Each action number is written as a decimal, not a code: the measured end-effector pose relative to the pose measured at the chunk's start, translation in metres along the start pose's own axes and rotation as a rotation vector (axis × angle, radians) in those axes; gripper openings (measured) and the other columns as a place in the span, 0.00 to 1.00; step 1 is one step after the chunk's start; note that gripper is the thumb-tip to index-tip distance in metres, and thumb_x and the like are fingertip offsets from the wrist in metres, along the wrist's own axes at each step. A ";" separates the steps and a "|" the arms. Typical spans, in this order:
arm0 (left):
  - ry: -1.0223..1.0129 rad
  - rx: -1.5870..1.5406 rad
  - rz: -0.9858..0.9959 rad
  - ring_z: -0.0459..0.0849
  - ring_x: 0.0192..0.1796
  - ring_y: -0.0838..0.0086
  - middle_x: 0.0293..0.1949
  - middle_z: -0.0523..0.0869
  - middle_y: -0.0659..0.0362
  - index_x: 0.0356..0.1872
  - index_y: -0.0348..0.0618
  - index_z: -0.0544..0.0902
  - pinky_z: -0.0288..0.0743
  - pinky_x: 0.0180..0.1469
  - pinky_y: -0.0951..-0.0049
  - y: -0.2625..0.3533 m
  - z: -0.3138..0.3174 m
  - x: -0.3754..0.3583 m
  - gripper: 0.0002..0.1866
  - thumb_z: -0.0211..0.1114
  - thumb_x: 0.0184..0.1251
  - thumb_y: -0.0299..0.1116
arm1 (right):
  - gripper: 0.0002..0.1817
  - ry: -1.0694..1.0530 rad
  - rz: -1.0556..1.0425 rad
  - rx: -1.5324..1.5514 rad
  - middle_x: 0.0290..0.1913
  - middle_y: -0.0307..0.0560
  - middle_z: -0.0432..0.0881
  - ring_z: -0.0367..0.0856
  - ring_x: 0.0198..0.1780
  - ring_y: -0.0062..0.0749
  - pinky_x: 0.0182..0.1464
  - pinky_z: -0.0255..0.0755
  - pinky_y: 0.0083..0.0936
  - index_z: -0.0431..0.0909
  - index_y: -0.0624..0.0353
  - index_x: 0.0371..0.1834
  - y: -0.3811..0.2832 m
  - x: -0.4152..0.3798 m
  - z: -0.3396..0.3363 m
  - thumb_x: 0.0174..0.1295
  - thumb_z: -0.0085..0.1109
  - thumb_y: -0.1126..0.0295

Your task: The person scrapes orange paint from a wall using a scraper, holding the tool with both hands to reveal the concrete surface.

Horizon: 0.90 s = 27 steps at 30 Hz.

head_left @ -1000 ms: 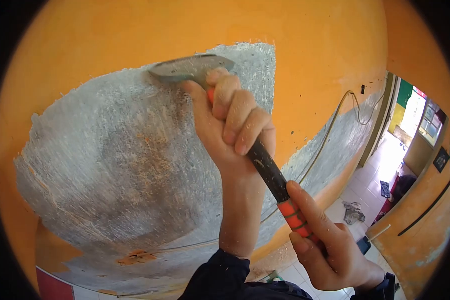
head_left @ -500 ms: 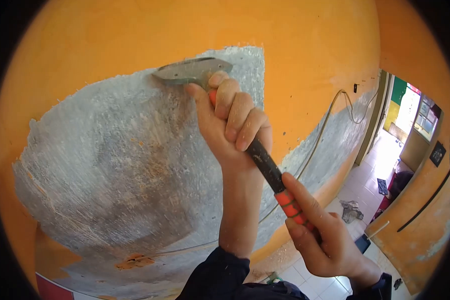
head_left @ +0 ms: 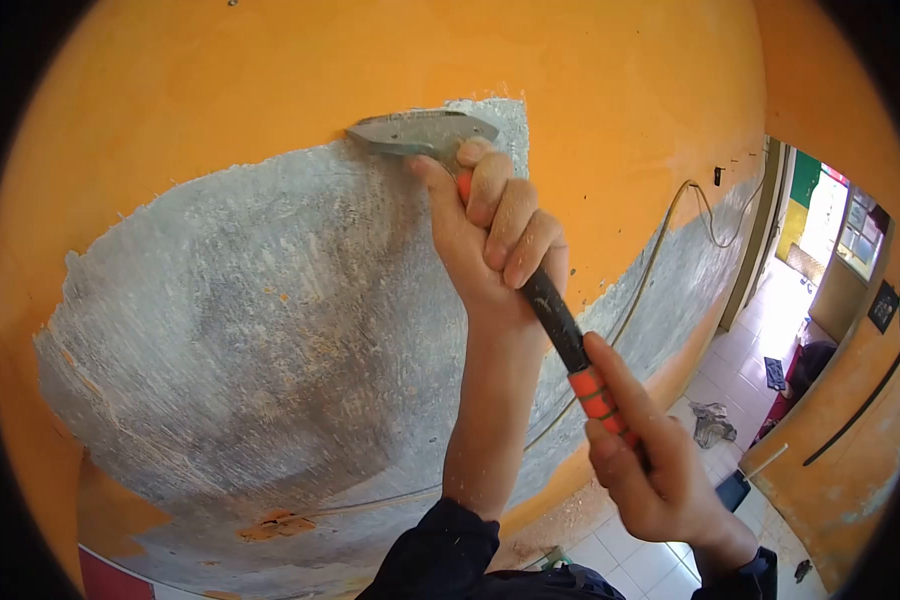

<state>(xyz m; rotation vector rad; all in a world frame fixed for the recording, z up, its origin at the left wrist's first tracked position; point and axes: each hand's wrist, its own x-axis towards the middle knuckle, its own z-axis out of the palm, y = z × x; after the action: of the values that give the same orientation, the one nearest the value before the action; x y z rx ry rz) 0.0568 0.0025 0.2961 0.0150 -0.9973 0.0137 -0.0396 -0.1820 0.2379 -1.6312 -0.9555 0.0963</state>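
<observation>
A long-handled wall scraper (head_left: 558,322) reaches up across the view, with a black shaft and an orange-and-dark banded grip. Its broad metal blade (head_left: 420,134) lies against the wall at the upper border of the grey patch (head_left: 270,330), where orange paint (head_left: 300,80) meets bare plaster. My left hand (head_left: 495,225) is wrapped around the shaft just below the blade, thumb stretched toward it. Lower down, my right hand (head_left: 660,470) closes on the banded grip, forefinger extended along the shaft. The handle's end is hidden by the right palm.
A loose cable (head_left: 642,285) hangs on the wall to the right. Past it are a doorway (head_left: 805,230), a white tiled floor (head_left: 720,365) and a crumpled plastic bag (head_left: 712,425). A damaged orange spot (head_left: 275,525) marks the lower wall.
The blade and both hands have shifted right along the upper paint border, toward the grey patch's top right corner. Both hands keep their hold on the scraper.
</observation>
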 end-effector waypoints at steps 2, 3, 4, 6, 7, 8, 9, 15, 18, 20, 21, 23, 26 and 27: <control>0.013 0.012 0.006 0.57 0.11 0.84 0.19 0.61 0.68 0.40 0.43 0.73 0.58 0.07 0.84 -0.003 -0.002 -0.002 0.25 0.42 0.75 0.57 | 0.32 -0.069 0.109 0.042 0.49 0.56 0.82 0.73 0.28 0.18 0.33 0.68 0.17 0.49 0.63 0.75 -0.011 -0.002 -0.014 0.67 0.46 0.80; 0.033 0.028 -0.001 0.57 0.11 0.85 0.19 0.61 0.68 0.40 0.44 0.73 0.58 0.07 0.84 -0.004 -0.004 -0.005 0.24 0.43 0.75 0.56 | 0.32 -0.068 0.107 0.048 0.49 0.56 0.82 0.73 0.28 0.18 0.33 0.68 0.17 0.49 0.63 0.75 -0.005 -0.004 -0.011 0.67 0.46 0.80; 0.039 0.033 -0.009 0.57 0.11 0.85 0.19 0.61 0.68 0.40 0.44 0.73 0.58 0.07 0.84 -0.005 -0.010 -0.010 0.24 0.43 0.75 0.56 | 0.32 -0.013 0.066 0.059 0.47 0.54 0.82 0.71 0.26 0.17 0.31 0.67 0.16 0.50 0.63 0.74 0.008 -0.009 -0.003 0.67 0.47 0.79; 0.020 0.037 -0.035 0.56 0.12 0.85 0.18 0.61 0.68 0.39 0.44 0.73 0.56 0.07 0.85 -0.010 -0.018 -0.011 0.23 0.43 0.75 0.56 | 0.31 0.042 0.017 0.058 0.45 0.52 0.83 0.69 0.23 0.15 0.29 0.65 0.16 0.51 0.63 0.74 0.013 -0.004 -0.004 0.67 0.47 0.79; 0.023 0.035 -0.037 0.56 0.12 0.85 0.18 0.61 0.68 0.39 0.44 0.73 0.56 0.07 0.85 -0.011 -0.017 -0.005 0.23 0.43 0.75 0.56 | 0.31 0.031 0.041 -0.014 0.46 0.53 0.83 0.71 0.25 0.16 0.31 0.67 0.17 0.51 0.63 0.74 0.008 0.003 -0.010 0.67 0.47 0.79; 0.058 0.051 -0.005 0.56 0.11 0.85 0.18 0.60 0.68 0.39 0.44 0.72 0.56 0.06 0.85 -0.012 -0.015 0.003 0.23 0.43 0.75 0.56 | 0.31 0.015 0.074 -0.082 0.48 0.54 0.83 0.74 0.26 0.17 0.32 0.69 0.17 0.51 0.63 0.74 0.006 0.005 -0.013 0.67 0.47 0.79; 0.090 0.067 0.029 0.56 0.11 0.85 0.18 0.60 0.68 0.40 0.44 0.72 0.56 0.06 0.85 -0.014 -0.012 0.007 0.24 0.43 0.74 0.56 | 0.31 0.012 0.086 -0.080 0.48 0.54 0.83 0.74 0.26 0.17 0.32 0.69 0.17 0.51 0.63 0.74 0.007 0.002 -0.016 0.67 0.47 0.79; 0.003 0.032 -0.044 0.56 0.11 0.86 0.18 0.60 0.68 0.39 0.45 0.72 0.55 0.06 0.85 -0.016 -0.029 -0.004 0.23 0.44 0.74 0.56 | 0.31 0.058 -0.075 -0.092 0.50 0.54 0.83 0.75 0.25 0.20 0.31 0.70 0.18 0.54 0.63 0.73 0.023 0.004 -0.019 0.67 0.49 0.78; 0.079 0.088 0.029 0.55 0.11 0.86 0.18 0.60 0.68 0.40 0.44 0.71 0.55 0.06 0.85 -0.019 -0.021 0.011 0.23 0.43 0.74 0.57 | 0.32 -0.020 0.042 -0.099 0.51 0.55 0.83 0.80 0.30 0.24 0.36 0.73 0.20 0.52 0.63 0.74 0.015 0.008 -0.035 0.66 0.48 0.79; 0.049 0.087 0.007 0.56 0.11 0.86 0.18 0.60 0.68 0.40 0.45 0.71 0.55 0.06 0.85 -0.019 -0.030 -0.004 0.23 0.44 0.74 0.57 | 0.32 -0.005 -0.049 -0.068 0.49 0.55 0.83 0.77 0.25 0.21 0.32 0.71 0.19 0.52 0.62 0.74 0.024 0.002 -0.032 0.66 0.49 0.79; 0.027 0.084 -0.009 0.56 0.11 0.86 0.18 0.60 0.68 0.40 0.45 0.71 0.55 0.06 0.86 -0.018 -0.032 -0.007 0.23 0.44 0.73 0.57 | 0.32 -0.009 -0.055 -0.063 0.49 0.55 0.83 0.77 0.25 0.21 0.32 0.71 0.19 0.52 0.62 0.74 0.028 0.005 -0.030 0.66 0.49 0.79; 0.012 0.077 -0.014 0.56 0.11 0.86 0.18 0.60 0.68 0.40 0.45 0.72 0.55 0.06 0.85 -0.015 -0.036 0.001 0.23 0.44 0.73 0.57 | 0.32 0.021 -0.119 -0.127 0.50 0.56 0.83 0.78 0.26 0.22 0.33 0.72 0.19 0.52 0.62 0.74 0.035 0.010 -0.028 0.66 0.49 0.79; -0.047 0.110 0.000 0.63 0.13 0.82 0.20 0.64 0.66 0.41 0.38 0.71 0.65 0.09 0.81 -0.016 -0.033 0.014 0.25 0.44 0.75 0.55 | 0.32 -0.054 0.045 -0.105 0.50 0.58 0.83 0.79 0.28 0.23 0.34 0.73 0.20 0.52 0.62 0.74 0.026 0.013 -0.043 0.66 0.49 0.78; -0.055 0.114 0.000 0.63 0.13 0.82 0.20 0.64 0.66 0.41 0.38 0.71 0.65 0.09 0.81 -0.018 -0.035 0.009 0.25 0.44 0.75 0.55 | 0.32 -0.030 -0.020 -0.068 0.49 0.58 0.83 0.79 0.27 0.22 0.33 0.73 0.20 0.52 0.62 0.74 0.029 0.012 -0.045 0.66 0.49 0.78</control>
<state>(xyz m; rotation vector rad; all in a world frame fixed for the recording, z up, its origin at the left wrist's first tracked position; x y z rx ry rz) 0.0920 -0.0150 0.2847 0.1205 -1.0505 0.0709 0.0075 -0.2098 0.2326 -1.6866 -1.0072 0.0760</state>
